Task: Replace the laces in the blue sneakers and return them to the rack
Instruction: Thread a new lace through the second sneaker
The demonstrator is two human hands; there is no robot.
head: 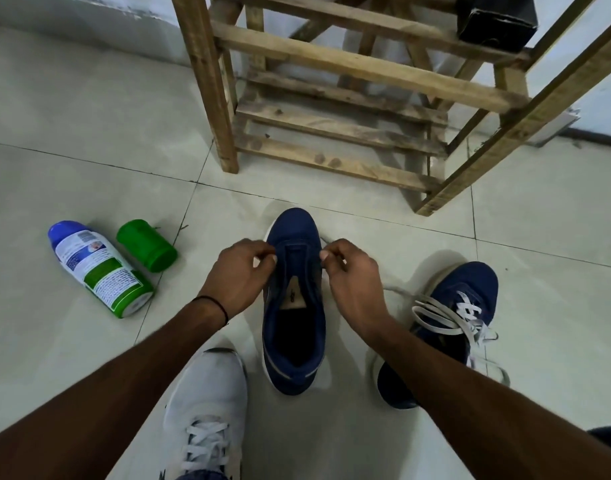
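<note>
A blue sneaker [293, 344] with no visible lacing stands on the floor tiles in the middle, toe pointing away from me. My left hand [240, 277] pinches at its left eyelet row near the toe. My right hand [352, 282] pinches the right eyelet row; a thin white lace end [326, 241] shows just above its fingers. The second blue sneaker [460, 306] lies to the right, with loose white laces [446, 317] threaded through it and spilling over its side. The wooden rack [349, 109] stands just beyond the shoes.
A spray can [101, 270] lies on its side at the left, with its green cap [146, 244] beside it. My own foot in a white sneaker [207, 410] is at the bottom centre. A black box [496, 19] sits on an upper rack shelf.
</note>
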